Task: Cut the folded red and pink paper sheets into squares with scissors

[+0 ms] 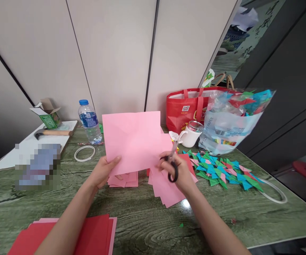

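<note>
On the left, a water bottle [89, 122] is standing on a green table [134, 212]. The left hand [103, 172] is pinching a pink sheet [131, 141] by its lower left, thumb in front, holding it upright above the table. The right hand [178, 171], fingers curled, is gripping black-handled scissors [173, 156] beside the sheet's lower right; touching is unclear. Farther right, folded paper pieces [221, 171] are lying before a plastic bag [224, 131].
</note>
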{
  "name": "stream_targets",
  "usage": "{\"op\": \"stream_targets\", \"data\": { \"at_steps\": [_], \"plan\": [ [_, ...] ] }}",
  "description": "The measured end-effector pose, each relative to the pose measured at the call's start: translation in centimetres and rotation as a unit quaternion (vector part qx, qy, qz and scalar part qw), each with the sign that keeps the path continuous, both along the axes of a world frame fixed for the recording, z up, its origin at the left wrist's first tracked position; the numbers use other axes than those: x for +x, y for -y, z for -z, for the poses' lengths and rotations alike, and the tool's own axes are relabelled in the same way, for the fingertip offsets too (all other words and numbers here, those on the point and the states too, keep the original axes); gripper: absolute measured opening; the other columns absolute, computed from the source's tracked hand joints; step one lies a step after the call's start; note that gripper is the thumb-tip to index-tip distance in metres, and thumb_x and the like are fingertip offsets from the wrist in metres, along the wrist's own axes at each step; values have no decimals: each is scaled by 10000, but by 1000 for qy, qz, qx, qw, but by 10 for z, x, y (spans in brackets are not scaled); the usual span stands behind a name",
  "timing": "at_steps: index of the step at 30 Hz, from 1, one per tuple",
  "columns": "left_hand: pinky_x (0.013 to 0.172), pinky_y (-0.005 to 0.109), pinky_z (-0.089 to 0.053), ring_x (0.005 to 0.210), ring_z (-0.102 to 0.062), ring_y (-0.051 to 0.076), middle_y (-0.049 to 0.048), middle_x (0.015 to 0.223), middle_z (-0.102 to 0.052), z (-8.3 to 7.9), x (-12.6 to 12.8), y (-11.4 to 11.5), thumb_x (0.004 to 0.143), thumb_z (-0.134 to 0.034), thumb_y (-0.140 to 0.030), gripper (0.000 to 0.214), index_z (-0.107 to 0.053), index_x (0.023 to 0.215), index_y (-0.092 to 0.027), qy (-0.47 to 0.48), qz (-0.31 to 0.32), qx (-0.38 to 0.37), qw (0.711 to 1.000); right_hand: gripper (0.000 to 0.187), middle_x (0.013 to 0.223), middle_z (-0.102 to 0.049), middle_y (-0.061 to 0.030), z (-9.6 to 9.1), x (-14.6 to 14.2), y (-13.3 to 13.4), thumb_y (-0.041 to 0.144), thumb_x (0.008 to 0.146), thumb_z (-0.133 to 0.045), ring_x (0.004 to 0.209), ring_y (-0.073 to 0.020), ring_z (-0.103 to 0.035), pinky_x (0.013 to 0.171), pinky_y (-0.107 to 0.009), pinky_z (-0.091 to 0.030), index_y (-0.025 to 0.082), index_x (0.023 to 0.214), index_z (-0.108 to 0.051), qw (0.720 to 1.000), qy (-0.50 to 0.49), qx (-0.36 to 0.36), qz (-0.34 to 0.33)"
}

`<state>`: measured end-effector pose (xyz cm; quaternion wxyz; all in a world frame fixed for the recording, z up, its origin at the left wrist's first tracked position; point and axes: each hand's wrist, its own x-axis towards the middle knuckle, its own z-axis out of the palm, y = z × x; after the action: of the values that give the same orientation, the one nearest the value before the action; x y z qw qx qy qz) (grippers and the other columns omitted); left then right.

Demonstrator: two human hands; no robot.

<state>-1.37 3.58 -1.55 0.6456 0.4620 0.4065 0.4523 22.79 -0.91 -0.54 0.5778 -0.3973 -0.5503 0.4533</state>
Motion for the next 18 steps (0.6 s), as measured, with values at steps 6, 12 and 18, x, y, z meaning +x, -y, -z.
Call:
{"op": "stream_targets", "data": {
  "at_steps": [6, 12, 18],
  "plan": [
    [380, 231, -519, 540, -566, 128, 44, 716, -651, -2, 0, -1, 652, -712, -237, 209, -663, 785, -83, 24, -49, 32, 998, 333, 742, -611, -4, 15, -27, 14, 201, 538, -780, 690, -132, -569, 641, -271, -453, 157, 792, -570, 947, 47, -126, -292],
    [324, 195, -471, 487, -534, 95, 17, 713, -632, -7, 3, -1, 640, -717, -234, 180, -662, 748, -101, 64, -97, 42, 992, 512, 841, -591, -15, 30, -26, 11, 190, 522, -796, 810, -156, -556, 735, -295, -430, 184, 981, -572, 949, 61, -112, -287],
    [306, 192, -453, 449, -556, 104, 20, 668, -640, -13, 12, 6, 671, -693, -250, 172, -649, 755, -107, 81, -96, 45, 991, 420, 814, -562, -3, 40, -39, 22, 222, 658, -720, 734, -123, -537, 669, -265, -420, 206, 1030, -524, 960, -4, -122, -253]
  ]
}}
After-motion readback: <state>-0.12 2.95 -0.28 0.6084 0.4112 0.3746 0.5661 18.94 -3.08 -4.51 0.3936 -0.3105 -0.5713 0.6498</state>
